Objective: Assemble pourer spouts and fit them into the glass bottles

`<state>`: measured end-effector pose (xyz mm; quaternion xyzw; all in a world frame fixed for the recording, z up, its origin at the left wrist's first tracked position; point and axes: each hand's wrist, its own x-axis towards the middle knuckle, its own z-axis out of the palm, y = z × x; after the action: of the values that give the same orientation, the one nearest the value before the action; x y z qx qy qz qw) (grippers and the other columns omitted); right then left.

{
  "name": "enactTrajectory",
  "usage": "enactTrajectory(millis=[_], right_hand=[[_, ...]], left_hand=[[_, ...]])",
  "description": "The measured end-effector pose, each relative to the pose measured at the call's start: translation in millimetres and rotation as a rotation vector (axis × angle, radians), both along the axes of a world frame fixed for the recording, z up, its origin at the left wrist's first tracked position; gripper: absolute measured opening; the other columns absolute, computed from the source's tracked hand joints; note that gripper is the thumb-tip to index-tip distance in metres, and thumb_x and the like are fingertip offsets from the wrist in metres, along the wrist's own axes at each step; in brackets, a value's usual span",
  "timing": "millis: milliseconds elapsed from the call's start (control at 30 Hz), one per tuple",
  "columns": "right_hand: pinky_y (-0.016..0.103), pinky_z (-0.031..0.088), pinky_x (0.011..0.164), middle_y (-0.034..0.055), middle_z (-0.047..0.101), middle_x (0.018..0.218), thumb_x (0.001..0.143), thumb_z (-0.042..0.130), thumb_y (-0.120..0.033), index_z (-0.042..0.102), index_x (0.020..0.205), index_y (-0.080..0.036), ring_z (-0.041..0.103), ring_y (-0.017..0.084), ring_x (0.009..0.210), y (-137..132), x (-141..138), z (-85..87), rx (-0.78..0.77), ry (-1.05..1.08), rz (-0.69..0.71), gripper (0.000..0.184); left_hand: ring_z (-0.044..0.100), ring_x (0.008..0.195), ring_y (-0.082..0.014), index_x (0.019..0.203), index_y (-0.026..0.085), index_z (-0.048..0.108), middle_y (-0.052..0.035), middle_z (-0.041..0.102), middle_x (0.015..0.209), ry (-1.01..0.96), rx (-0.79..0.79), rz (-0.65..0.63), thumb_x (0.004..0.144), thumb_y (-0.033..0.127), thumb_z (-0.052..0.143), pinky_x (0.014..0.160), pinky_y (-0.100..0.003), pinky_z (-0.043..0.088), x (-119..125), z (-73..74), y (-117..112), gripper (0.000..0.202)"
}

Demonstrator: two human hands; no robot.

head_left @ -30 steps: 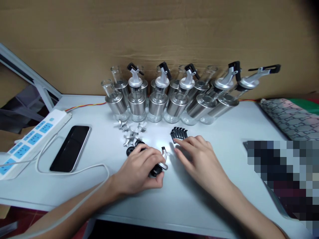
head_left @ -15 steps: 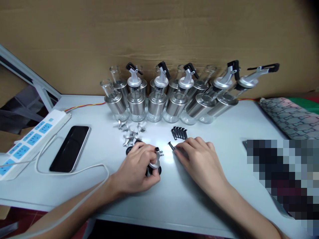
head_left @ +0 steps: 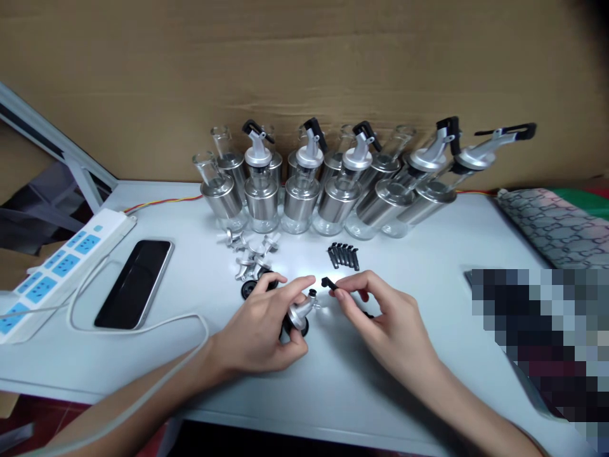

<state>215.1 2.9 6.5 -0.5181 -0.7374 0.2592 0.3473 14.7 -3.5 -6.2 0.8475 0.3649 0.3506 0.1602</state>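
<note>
My left hand (head_left: 266, 324) is closed around a silver pour spout (head_left: 301, 311), its narrow black-tipped end pointing up and right. Between thumb and fingers of my right hand (head_left: 385, 311) is a small black lever (head_left: 328, 283), held just right of the spout's tip and apart from it. Beyond my right hand lie several more black levers (head_left: 343, 256) in a row. Loose silver spout parts (head_left: 254, 257) are heaped past my left hand, with black round pieces (head_left: 248, 289) beside its fingers, partly hidden by it.
Several glass bottles with steel sleeves (head_left: 301, 200) stand at the back, some fitted with spouts and levers. To the left are a phone (head_left: 134, 284), a power strip (head_left: 64, 270) and a white cable (head_left: 143, 325) crossing my left forearm. A patterned cloth item (head_left: 556, 219) lies at the right.
My right hand has lifted the black lever from the table and turned it toward the spout. In my left hand the spout has tilted to the right, and the fingers have loosened somewhat.
</note>
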Motion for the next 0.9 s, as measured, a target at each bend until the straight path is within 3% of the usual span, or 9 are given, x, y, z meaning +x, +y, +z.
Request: enactTrajectory(millis=[200,433,667,900], right_hand=[[0.024,0.046,0.059,0.0001,0.066,0.075,0.086,0.055,-0.015,0.05,0.077,-0.022,0.061,0.014,0.066,-2.9,-0.7,-1.7,0.027,0.106,0.012,0.013],[0.021,0.046,0.061,-0.0022,0.062,0.075,0.087,0.057,-0.013,0.05,0.078,-0.022,0.06,0.011,0.069,-5.9,-2.6,-3.3,-0.023,0.185,0.087,0.015],[0.019,0.047,0.069,-0.0029,0.062,0.08,0.086,0.058,-0.008,0.051,0.081,-0.023,0.061,0.01,0.078,-7.5,-3.3,-5.9,0.032,0.302,0.057,0.017],[0.02,0.047,0.066,-0.002,0.062,0.08,0.084,0.061,-0.009,0.052,0.08,-0.022,0.061,0.01,0.074,-7.5,-3.5,-2.8,0.046,0.296,0.144,0.016]], left_hand=[[0.064,0.078,-0.016,0.144,0.018,0.023,-0.002,0.068,0.089,0.011,0.026,-0.025,0.072,0.008,0.044,0.097,-0.042,0.045,-0.5,-3.7,1.0,0.075],[0.062,0.068,-0.0123,0.142,0.018,0.03,0.0024,0.064,0.077,0.015,0.057,-0.025,0.074,0.007,0.044,0.098,-0.04,0.046,-0.3,-3.1,1.2,0.07],[0.063,0.068,-0.0121,0.143,0.019,0.03,0.003,0.064,0.077,0.001,0.054,-0.015,0.073,0.007,0.044,0.098,-0.04,0.046,-0.4,-2.3,1.7,0.072],[0.062,0.068,-0.012,0.141,0.017,0.032,0.0016,0.064,0.079,-0.02,0.078,-0.016,0.074,0.008,0.045,0.098,-0.04,0.046,-1.4,-3.6,2.0,0.069]])
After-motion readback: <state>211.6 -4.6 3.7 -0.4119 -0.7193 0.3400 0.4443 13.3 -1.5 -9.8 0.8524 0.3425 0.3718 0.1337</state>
